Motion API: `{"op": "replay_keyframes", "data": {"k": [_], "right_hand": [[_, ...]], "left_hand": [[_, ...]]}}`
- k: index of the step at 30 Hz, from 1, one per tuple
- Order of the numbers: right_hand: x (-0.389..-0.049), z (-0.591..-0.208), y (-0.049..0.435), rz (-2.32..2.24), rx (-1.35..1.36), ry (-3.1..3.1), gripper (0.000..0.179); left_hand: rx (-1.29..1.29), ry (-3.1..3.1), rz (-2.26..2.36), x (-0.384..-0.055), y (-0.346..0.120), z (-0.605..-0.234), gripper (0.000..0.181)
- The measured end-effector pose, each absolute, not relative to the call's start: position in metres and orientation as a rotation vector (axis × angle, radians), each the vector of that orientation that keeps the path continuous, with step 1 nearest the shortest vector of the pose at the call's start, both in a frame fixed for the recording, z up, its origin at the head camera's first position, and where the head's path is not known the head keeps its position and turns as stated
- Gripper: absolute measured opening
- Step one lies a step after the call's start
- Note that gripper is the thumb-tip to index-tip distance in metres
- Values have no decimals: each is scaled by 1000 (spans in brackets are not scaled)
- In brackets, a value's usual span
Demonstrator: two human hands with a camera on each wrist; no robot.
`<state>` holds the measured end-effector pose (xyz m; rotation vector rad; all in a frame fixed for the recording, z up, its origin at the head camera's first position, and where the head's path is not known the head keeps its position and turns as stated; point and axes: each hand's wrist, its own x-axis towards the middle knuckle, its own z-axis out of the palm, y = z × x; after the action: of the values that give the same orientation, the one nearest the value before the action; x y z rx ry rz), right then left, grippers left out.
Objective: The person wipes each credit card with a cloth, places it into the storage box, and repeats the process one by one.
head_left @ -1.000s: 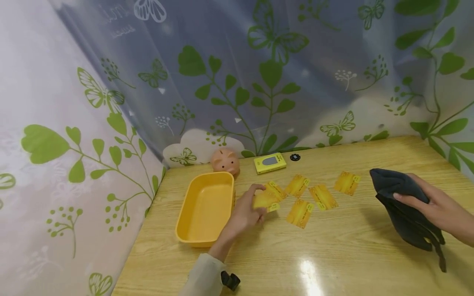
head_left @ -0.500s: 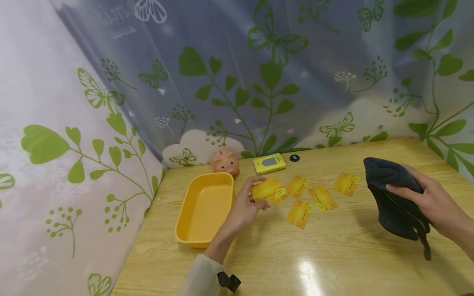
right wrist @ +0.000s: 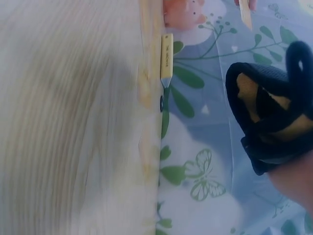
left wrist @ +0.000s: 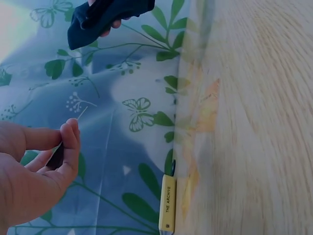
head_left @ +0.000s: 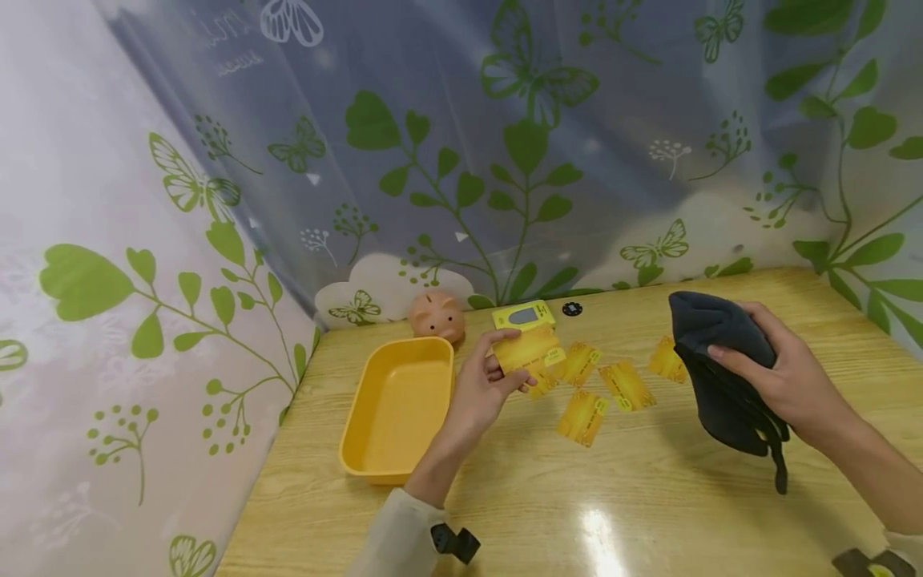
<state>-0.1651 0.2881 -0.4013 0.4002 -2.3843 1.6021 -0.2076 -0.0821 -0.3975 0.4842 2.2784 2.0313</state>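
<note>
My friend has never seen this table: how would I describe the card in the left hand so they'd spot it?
On the wooden table, find the orange-yellow tray at the left. Just to its right, the left hand holds up a golden card. The other cards share its colour but lie flat on the table; this one alone is held in the air.

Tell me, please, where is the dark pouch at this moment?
In the head view, the dark pouch is at the right, gripped by the right hand above the wooden table, and it partly covers the rightmost golden card.
</note>
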Motion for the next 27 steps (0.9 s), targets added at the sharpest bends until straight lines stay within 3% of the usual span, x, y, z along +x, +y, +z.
{"op": "replay_keyframes", "data": {"k": [7,27], "right_hand": [[-167,-392,260,1603,371,-2340,37],[-167,-379,179,1415,631,-2250,44]], "left_hand": [[517,2237,2032,-208,-76,-391,57],[566,2081,2089,-211,-64,-391,58]]}}
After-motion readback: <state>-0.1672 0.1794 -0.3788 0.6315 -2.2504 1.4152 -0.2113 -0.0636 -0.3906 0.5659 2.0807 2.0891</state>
